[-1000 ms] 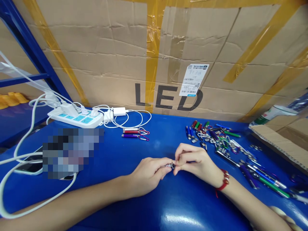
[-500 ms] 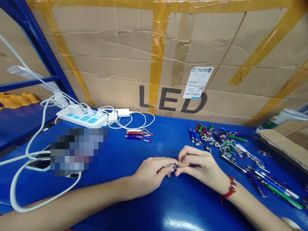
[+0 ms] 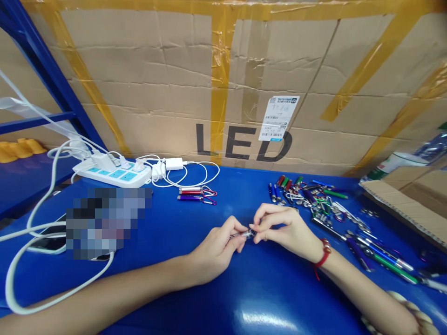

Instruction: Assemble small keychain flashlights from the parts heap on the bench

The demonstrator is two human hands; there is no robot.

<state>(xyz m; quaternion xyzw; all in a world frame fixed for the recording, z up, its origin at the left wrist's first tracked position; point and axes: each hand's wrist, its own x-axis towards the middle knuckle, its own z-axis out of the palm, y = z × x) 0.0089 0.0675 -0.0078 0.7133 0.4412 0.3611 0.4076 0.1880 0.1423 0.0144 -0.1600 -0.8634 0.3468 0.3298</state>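
Your left hand (image 3: pixel 211 253) and right hand (image 3: pixel 291 232) meet above the middle of the table (image 3: pixel 195 307), both narrowed around one small tube (image 3: pixel 248 233). At the far side stands the carton (image 3: pixel 157 88), its tape and the big letters LED facing you. The open-topped box (image 3: pixel 412 218) sits at the far right, and the power strip (image 3: pixel 134 177) lies far left, trailing white cables. Far of your right hand, and along the right, spreads a jumble of pens (image 3: pixel 396 269), short barrels (image 3: pixel 310 196) and metal clips. Three keyring lights (image 3: pixel 190 198) lie together, far and left of your hands.

Smallest matter, and yours to mind, is that tube. Your left thumb and forefinger pinch its body; your right fingertips close on its dark right end. Whether a smaller part sits between them is hidden. It looks light, stiff and smooth, probably metal, so expect it to slip or roll rather than bend. Hold it lightly by the body with the left, thumb opposite forefinger, leaving the end open to your right fingertips; any small parts inside could well be loose.
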